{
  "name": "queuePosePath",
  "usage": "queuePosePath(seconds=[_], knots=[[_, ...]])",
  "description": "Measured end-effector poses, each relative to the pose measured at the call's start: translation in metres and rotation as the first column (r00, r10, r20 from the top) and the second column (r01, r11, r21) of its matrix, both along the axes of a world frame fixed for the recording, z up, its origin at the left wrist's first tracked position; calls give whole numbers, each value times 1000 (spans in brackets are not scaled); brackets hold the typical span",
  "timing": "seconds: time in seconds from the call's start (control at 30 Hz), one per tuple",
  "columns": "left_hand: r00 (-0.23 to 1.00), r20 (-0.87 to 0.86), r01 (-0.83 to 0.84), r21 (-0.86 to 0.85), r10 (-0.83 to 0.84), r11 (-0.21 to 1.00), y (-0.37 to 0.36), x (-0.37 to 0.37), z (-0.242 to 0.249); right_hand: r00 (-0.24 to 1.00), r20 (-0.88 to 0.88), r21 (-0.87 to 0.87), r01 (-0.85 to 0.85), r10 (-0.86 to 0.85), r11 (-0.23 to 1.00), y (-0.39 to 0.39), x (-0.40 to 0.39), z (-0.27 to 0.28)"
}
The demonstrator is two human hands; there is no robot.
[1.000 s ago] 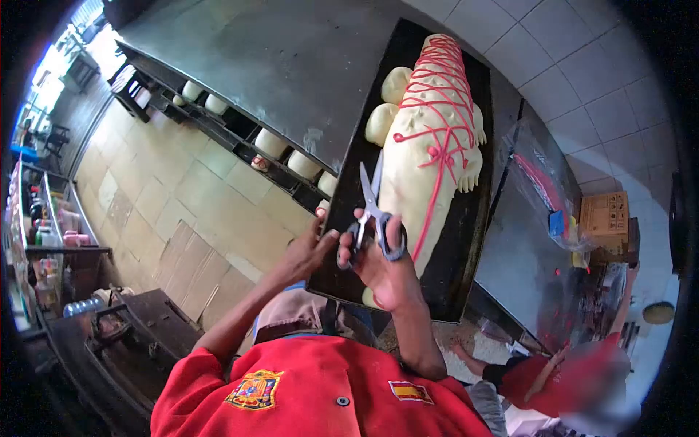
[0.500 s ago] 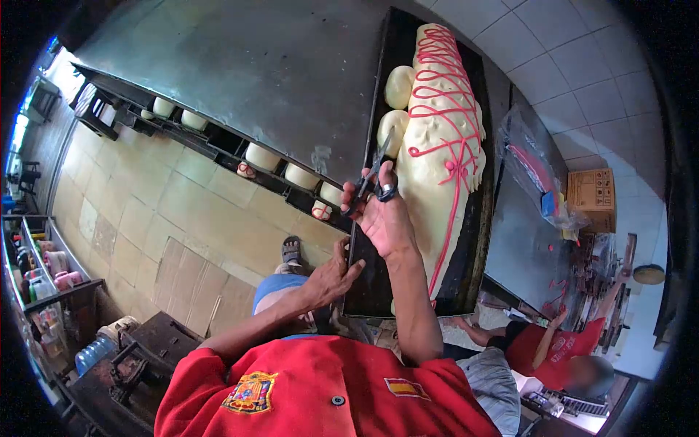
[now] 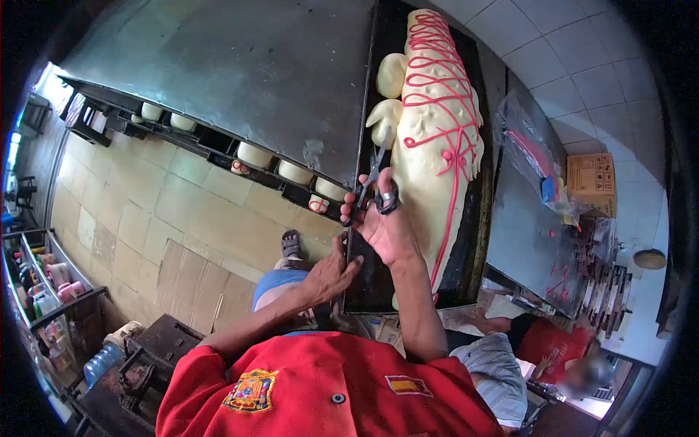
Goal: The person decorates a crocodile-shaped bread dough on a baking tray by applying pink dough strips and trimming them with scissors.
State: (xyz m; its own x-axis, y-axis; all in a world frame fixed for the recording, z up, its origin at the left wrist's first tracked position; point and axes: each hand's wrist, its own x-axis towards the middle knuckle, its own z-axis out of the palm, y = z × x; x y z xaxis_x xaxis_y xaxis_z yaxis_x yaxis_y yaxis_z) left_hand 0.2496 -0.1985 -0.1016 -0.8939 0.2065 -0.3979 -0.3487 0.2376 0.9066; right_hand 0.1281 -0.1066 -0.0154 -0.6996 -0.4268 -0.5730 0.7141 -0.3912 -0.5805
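Black-handled scissors [image 3: 370,182] are in my right hand [image 3: 386,226], their blades pointing up at a pale dough lump [image 3: 384,120] that is split at its lower side. The lump sits against the left edge of a long pale dough shape [image 3: 429,175], which has looping pink dough strips [image 3: 437,80] on top. Above the split lump is a second, rounded one [image 3: 392,75]. All lie on a dark tray [image 3: 462,255]. By the tray's lower left edge is my left hand [image 3: 331,275], thumb and forefinger apart, with no object visible in it.
A dark metal table [image 3: 240,73] extends to the left, with dough pieces [image 3: 295,172] on trays below its edge. On the right are a plastic bag [image 3: 535,156], a cardboard box [image 3: 591,182] and a side table [image 3: 517,233]. A person in red [image 3: 546,346] is at lower right.
The lower dough lump was whole and rounded; now a cut splits it into two parts. The view has shifted slightly, and the person in red has moved down, their arm no longer stretched out.
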Motion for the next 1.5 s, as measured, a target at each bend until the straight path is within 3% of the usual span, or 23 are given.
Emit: queuePosePath(seconds=[0.1, 0.2, 0.3, 0.37, 0.5, 0.57, 0.63, 0.77, 0.83, 1.03, 1.07, 1.23, 1.3, 1.5], knots=[[998, -52, -23, -3, 23, 1000, 2, 3, -5, 997, -80, 59, -9, 14, 998, 4, 4, -8], [994, -97, -47, -16, 45, 999, 5, 4, -10, 978, -146, 198, -120, 150, 973, 13, 22, 0], [1000, 11, 23, -69, -23, 997, 4, 1, -8, 997, -9, 109, -75, 76, 991, 18, 29, 11], [1000, 4, 5, -61, -5, 998, 7, 3, -12, 997, -7, 56, -73, 73, 996, 22, 21, 5], [995, -102, -25, -38, 21, 999, 7, 4, -21, 998, -40, 133, -33, 39, 991, 26, 13, -10], [996, -90, -16, 13, 17, 1000, 4, 2, -12, 986, -90, 242, -117, 143, 963, 34, 19, -7], [997, -80, -16, 66, 21, 998, 2, -1, -10, 988, -59, 196, -126, 140, 972, 30, 23, 13], [999, 17, 39, 11, -39, 999, 4, 3, -20, 977, -175, -38, -131, 123, 991, 7, -9, 38], [990, -143, 13, -10, -14, 1000, 3, 4, -25, 984, -147, -58, -105, 96, 993, -12, -50, 35], [996, -92, 16, 111, -5, 994, -6, -3, 6, 989, -128, 32, -74, 78, 997, -46, -133, 5], [999, -9, 34, 87, -33, 996, -7, -5, 9, 994, -95, 49, -50, 55, 998, -49, -139, 2], [996, -82, 27, 93, -19, 995, -6, 0, -2, 996, -84, 14, 9, -8, 1000, -50, -153, -19], [996, -80, 35, 89, -28, 995, -7, 0, -3, 949, -311, 68, -32, 52, 997, -52, -152, -28], [998, -31, 54, 55, -52, 997, -6, -2, -4, 992, -113, 12, -52, 53, 999, -49, -116, -2]])
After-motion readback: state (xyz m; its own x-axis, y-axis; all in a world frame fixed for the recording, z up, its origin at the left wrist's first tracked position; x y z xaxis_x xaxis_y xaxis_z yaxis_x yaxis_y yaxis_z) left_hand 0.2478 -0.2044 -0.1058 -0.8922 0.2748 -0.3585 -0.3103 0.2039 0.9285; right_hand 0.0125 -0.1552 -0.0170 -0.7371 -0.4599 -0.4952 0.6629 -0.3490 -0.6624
